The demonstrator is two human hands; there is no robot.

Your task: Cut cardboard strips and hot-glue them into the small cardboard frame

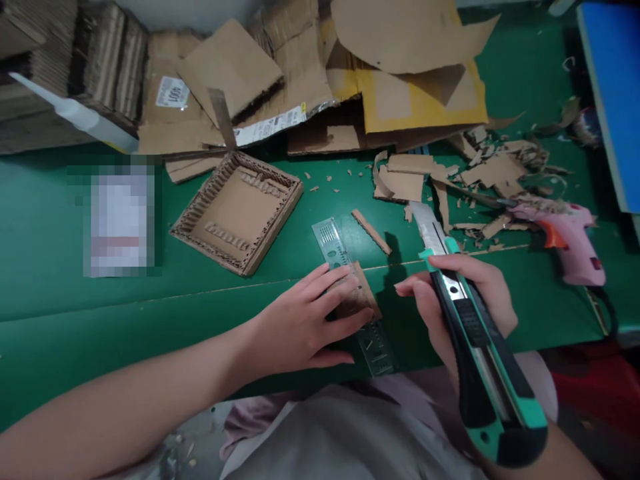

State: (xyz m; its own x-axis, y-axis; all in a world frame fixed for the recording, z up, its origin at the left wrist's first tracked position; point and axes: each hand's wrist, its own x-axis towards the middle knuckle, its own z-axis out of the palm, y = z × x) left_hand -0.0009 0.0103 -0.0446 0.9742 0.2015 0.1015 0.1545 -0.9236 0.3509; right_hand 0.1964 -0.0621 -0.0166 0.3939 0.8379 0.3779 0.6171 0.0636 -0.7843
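Observation:
My left hand (pixel 320 313) lies with fingers spread over a clear ruler (pixel 379 353) and a small cardboard piece (pixel 367 290), pressing both on the table near its front edge. In my right hand (pixel 480 287) is a utility knife (pixel 480 340) with a black and green handle. Its blade (pixel 427 223) is out and points away from me, above the table. Between ruler and blade lies a thin cardboard strip (pixel 371 231). Left of the strip, a shallow cardboard tray (pixel 240 213) sits with ridged pieces along its inner walls.
Cardboard sheets (pixel 230 67) and a yellow-edged piece (pixel 425 100) are piled at the back. Scraps (pixel 500 167) lie at right beside a pink glue gun (pixel 565 233). A white nozzle bottle (pixel 80 113) is at left, above a blurred patch (pixel 123 220). A blue panel (pixel 610 87) stands far right.

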